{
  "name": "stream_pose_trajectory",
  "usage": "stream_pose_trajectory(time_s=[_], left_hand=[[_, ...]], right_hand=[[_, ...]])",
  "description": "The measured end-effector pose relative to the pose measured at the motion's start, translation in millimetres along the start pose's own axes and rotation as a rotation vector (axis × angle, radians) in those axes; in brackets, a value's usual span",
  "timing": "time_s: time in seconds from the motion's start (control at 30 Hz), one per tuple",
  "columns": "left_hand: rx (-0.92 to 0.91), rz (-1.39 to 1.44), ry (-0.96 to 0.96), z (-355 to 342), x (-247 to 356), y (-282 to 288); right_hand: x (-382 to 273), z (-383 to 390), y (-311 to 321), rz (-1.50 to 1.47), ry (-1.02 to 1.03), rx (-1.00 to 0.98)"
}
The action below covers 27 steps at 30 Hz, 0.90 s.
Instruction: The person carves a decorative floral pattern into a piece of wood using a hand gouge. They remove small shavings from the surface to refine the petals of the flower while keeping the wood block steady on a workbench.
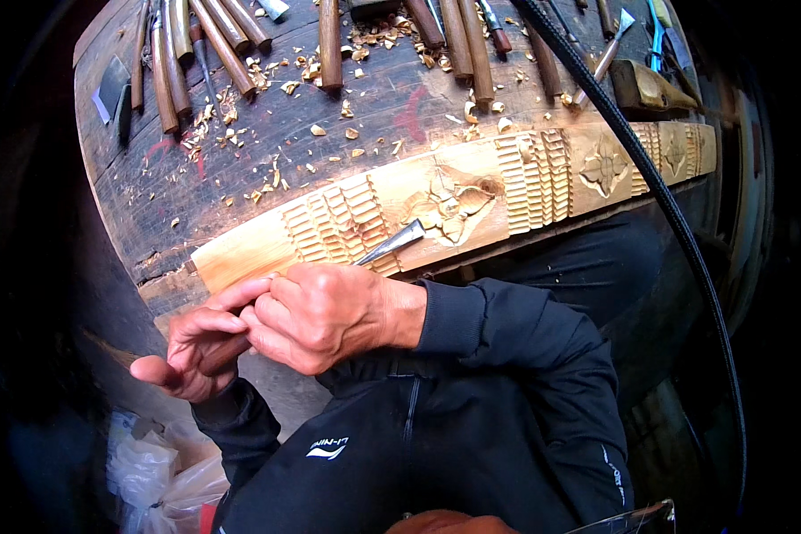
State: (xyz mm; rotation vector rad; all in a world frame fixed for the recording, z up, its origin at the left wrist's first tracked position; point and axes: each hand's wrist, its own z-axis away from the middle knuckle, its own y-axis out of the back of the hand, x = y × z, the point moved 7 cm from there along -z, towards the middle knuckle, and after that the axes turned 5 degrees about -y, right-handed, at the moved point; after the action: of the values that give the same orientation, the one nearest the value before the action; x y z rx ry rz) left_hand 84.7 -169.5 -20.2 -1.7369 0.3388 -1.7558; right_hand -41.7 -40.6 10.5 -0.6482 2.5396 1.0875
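Note:
My right hand (pixel 316 316) is closed around a wood chisel (pixel 393 244). The metal blade points up to the right, its tip over the long pale wooden board (pixel 240 256) beside a carved flower. The fist hides most of the handle; what looks like its brown end shows by the left palm. My left hand (pixel 200 343) is just left of the fist, thumb held out and fingers extended, their tips against the right hand. Two kinds of carving cover the board: flower reliefs and bands of stepped notches.
Several wooden-handled chisels (pixel 331 44) lie along the far side of the dark worktable (pixel 267 133). Wood chips (pixel 319 130) are scattered between them and the board. A wooden mallet-like block (pixel 654 89) lies far right. A black cable (pixel 659 182) crosses the right side. Plastic bags (pixel 165 472) lie lower left.

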Motion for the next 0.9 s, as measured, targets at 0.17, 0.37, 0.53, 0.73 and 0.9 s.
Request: stream_pose_trajectory(time_s=[0.17,0.37,0.53,0.73,0.9], left_hand=[[-0.005,0.064,-0.031,3,2,2],[0.062,-0.007,-0.001,-1,4,5],[0.187,-0.153,0.104,-3,1,11],[0.289,-0.248,0.169,-10,4,2],[0.322,-0.261,0.195,-9,3,3]], right_hand=[[-1,-2,-4,-0.015,-0.037,-0.012],[2,-3,-3,0.002,-0.028,-0.006],[7,-1,-1,0.001,-0.087,-0.009],[11,2,-2,0.006,-0.101,-0.024],[13,0,3,-0.015,-0.107,-0.015]])
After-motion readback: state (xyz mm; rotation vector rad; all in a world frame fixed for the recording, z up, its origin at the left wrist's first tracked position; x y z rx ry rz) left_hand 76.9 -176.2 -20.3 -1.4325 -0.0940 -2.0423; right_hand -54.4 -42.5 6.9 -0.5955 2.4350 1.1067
